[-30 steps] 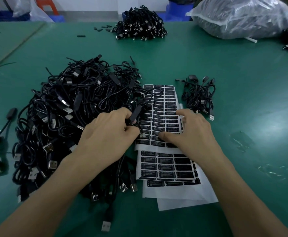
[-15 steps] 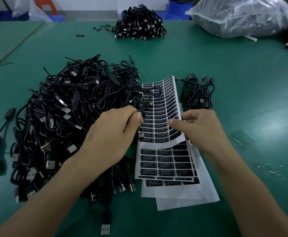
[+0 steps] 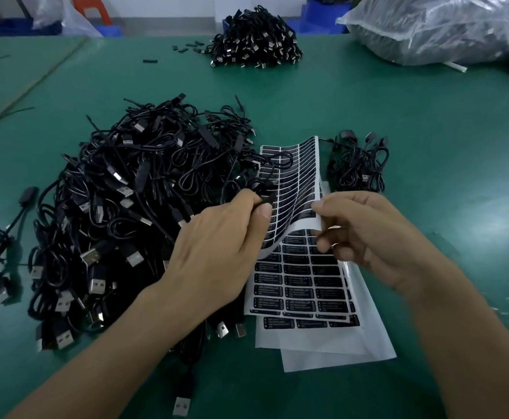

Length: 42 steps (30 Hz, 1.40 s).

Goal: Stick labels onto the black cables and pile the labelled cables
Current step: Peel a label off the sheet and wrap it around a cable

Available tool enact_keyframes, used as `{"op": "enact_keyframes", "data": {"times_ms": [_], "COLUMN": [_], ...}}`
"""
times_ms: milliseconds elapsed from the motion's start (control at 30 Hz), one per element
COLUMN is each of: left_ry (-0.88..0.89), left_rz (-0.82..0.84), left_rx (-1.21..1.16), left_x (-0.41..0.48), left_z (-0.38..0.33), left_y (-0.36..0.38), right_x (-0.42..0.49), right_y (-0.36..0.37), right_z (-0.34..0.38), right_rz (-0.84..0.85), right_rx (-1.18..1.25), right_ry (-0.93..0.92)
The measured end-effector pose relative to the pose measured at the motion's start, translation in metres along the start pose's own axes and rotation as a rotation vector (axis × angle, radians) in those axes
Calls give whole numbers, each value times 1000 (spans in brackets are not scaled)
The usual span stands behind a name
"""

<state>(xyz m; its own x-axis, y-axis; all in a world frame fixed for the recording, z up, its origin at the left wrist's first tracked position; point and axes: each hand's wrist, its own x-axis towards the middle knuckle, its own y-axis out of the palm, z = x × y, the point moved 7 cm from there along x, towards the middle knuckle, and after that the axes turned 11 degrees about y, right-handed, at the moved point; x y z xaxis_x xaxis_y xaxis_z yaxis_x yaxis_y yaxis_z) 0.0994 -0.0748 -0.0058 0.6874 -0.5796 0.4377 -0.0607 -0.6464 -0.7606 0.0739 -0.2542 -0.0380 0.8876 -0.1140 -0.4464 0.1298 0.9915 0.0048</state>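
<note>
The left grip (image 3: 217, 252) has thumb and fingers curled tight round a black cable (image 3: 267, 199), pinching its slim block end just over the top label sheet (image 3: 295, 182). The cable's cord loops back toward the big pile (image 3: 126, 207) on the left of the green counter (image 3: 428, 131). The right grip (image 3: 368, 237) pinches that sheet's near right corner between thumb and forefinger, holding it curled up off the sheets below (image 3: 301, 285) (black labels reading "LED CONTROLLER"). Just beyond the right grip, beside the lifted sheet, lies a small pile (image 3: 357, 167) of cables. A far pile (image 3: 253, 37) and a plastic bag (image 3: 434, 25) sit at the counter's back.
</note>
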Motion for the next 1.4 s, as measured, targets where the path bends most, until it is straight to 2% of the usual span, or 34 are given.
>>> {"op": "enact_keyframes", "data": {"times_ms": [167,433,1167,1267,1400], "left_ry": [-27,-94,-271,-300,-373], "left_rz": [-25,-103,-99,-168,-298], "left_rx": [-109,-431,-576,-620,-732], "left_x": [1,-1,-1,-2,-5], "left_z": [0,9,28,31,38], "left_y": [4,10,17,14,6], "right_x": [2,0,-2,-3,-11], "right_y": [8,27,31,16,-9], "right_z": [0,-1,-4,1,13], "right_rz": [48,69,-14,-124,-433], "right_rx": [-67,-124,-195,-263,-476], "right_ry": [-35,-109,-79,-76,-192]}}
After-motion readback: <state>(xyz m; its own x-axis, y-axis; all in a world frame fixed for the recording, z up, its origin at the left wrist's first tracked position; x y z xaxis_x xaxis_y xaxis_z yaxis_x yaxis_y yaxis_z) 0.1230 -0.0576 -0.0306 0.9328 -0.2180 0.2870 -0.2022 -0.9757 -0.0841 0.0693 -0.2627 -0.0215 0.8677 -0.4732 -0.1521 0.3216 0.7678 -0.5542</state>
